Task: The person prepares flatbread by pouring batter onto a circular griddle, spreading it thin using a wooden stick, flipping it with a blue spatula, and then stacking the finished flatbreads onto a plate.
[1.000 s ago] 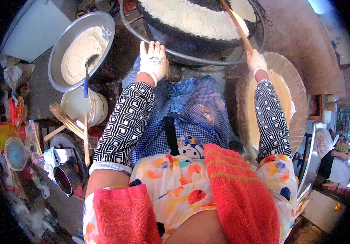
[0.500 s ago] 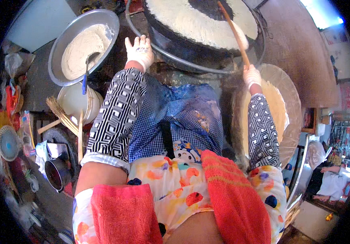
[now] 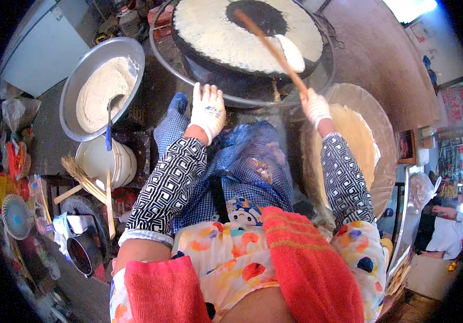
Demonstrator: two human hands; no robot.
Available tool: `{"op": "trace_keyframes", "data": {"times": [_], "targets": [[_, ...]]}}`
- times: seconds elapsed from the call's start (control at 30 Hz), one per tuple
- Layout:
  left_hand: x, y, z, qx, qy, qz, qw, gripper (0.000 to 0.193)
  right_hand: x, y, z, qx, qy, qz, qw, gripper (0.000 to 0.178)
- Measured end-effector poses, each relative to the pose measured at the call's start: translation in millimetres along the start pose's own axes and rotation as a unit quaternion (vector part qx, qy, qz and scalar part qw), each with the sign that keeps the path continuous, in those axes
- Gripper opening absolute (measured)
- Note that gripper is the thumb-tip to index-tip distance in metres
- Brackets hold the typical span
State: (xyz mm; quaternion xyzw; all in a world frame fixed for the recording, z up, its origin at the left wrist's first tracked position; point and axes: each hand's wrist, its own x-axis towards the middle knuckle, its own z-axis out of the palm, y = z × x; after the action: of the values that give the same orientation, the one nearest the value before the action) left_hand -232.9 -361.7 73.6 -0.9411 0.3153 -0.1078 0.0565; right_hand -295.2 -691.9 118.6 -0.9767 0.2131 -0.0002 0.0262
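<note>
My right hand, in a white glove, is closed round the lower end of a long wooden stick. The stick slants up and left over a round black griddle. A wide ring of pale batter covers the griddle round its dark middle. Beside the stick, on the right part of the batter, sits a smooth white lump. My left hand, also gloved, holds nothing; its fingers are stretched out at the near side of the grey metal hoop round the griddle. Whether they touch the hoop I cannot tell.
At left a metal basin holds pale batter and a blue-handled ladle. Below it stand a white bucket and a straw brush. Thin round flatbreads lie on a round board at right. Another person is far right.
My left hand has come back toward me and to the right. The stick has swung left across the griddle, and the white lump sits further left. The whole view has shifted slightly.
</note>
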Motion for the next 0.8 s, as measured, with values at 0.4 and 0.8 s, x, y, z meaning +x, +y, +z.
{"op": "trace_keyframes", "data": {"times": [0.4,0.8], "targets": [[22.0,-45.0,-5.5,0.007,-0.071,-0.089,0.993,0.045,11.2,26.9,13.6,0.018,0.0,0.053,0.998,0.039],[28.4,-97.9,-9.2,-0.009,-0.058,-0.16,0.985,0.051,-156.2,22.4,-36.7,0.047,-0.048,-0.035,0.997,0.03]]}}
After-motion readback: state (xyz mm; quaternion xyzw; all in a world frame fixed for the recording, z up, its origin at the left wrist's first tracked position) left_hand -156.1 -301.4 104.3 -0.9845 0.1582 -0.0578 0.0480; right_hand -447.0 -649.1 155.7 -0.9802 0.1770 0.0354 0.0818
